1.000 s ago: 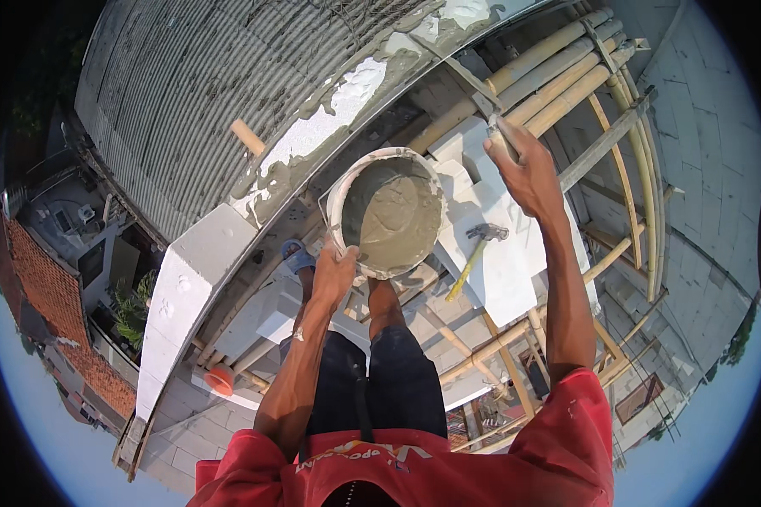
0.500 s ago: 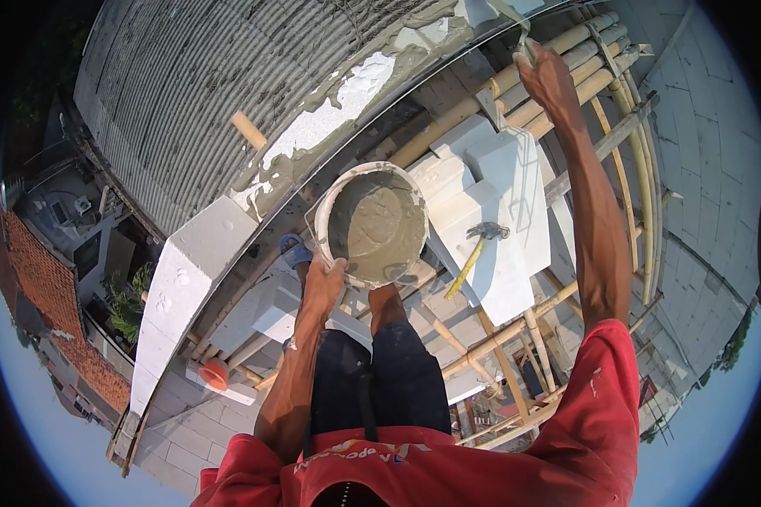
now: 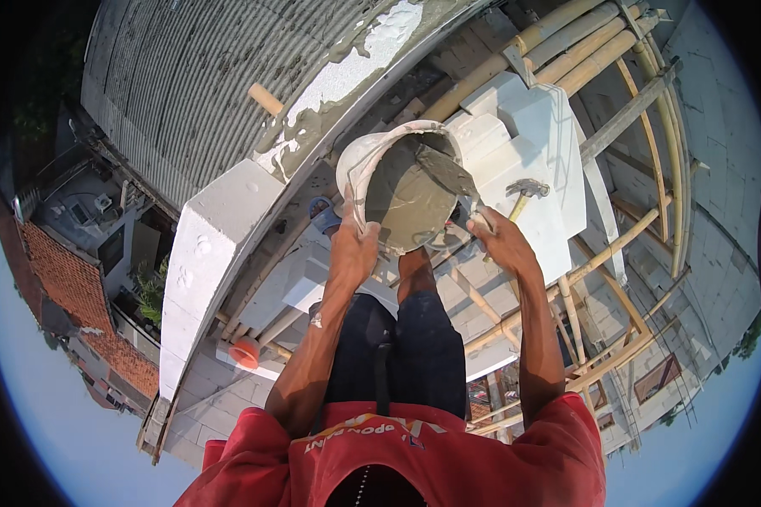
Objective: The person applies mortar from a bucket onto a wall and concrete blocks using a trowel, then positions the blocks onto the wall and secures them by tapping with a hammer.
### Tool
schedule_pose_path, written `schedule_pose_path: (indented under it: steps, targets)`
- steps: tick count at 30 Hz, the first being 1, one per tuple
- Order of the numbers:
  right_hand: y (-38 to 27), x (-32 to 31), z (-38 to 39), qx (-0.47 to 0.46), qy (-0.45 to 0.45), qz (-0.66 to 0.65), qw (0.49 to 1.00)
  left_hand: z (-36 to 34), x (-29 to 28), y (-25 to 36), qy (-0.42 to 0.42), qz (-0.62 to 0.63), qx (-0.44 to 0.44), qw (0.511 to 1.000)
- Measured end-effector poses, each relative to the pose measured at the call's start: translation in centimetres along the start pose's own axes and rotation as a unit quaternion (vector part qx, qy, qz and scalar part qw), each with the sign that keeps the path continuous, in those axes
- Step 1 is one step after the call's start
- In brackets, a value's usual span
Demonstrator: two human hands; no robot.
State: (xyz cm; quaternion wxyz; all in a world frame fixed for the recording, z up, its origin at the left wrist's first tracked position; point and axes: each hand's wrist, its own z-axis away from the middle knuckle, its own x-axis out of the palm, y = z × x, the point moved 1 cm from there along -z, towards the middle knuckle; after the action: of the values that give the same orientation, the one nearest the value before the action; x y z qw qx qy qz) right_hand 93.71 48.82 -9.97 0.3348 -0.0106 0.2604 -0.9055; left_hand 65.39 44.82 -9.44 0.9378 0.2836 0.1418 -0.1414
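My left hand (image 3: 355, 249) grips the near left side of a white bucket (image 3: 355, 156) of wet grey mortar (image 3: 397, 211). The bucket is tilted. My right hand (image 3: 503, 241) is shut on a trowel, whose mortar-smeared blade (image 3: 440, 169) is inside the bucket. A claw hammer (image 3: 528, 188) with a yellow handle lies on white blocks (image 3: 558, 144) just beyond my right hand, its handle partly hidden. Above the bucket, a white ledge (image 3: 347, 76) carries patches of grey mortar along the roof edge.
Corrugated roofing (image 3: 186, 93) fills the upper left. Bamboo scaffolding (image 3: 583, 59) runs along the right and below me. My sandalled foot (image 3: 324, 215) is left of the bucket. An orange bucket-like object (image 3: 243, 353) sits lower left. Tiled roofs (image 3: 68, 287) lie far below, left.
My right hand and trowel have come down from the upper ledge into the bucket. The bucket has tipped, held by my left hand.
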Motion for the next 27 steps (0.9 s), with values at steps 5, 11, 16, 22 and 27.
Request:
schedule_pose_path:
  steps: [5, 11, 16, 22, 27]
  targets:
    - [0.5, 9.5, -1.4, -0.084, 0.145, 0.170, 0.971, 1.4, -2.7, -0.7, -0.032, -0.084, 0.041, 0.995]
    - [1.5, 12.2, 1.7, -0.040, -0.006, -0.048, 0.998, 0.4, -4.6, -6.3, -0.065, 0.023, 0.084, 0.994]
    - [1.0, 15.0, 6.3, -0.003, -0.099, -0.305, 0.947, 0.9, -7.1, -7.2, -0.089, 0.153, -0.033, 0.984]
    - [-4.1, 18.5, 3.0, -0.198, -0.015, -0.194, 0.961, 0.1, -7.0, -11.7, -0.059, 0.101, -0.038, 0.992]
    - [-11.2, 23.9, -0.6, -0.234, 0.024, -0.084, 0.968, -0.3, -7.5, -16.2, -0.091, 0.073, -0.073, 0.990]
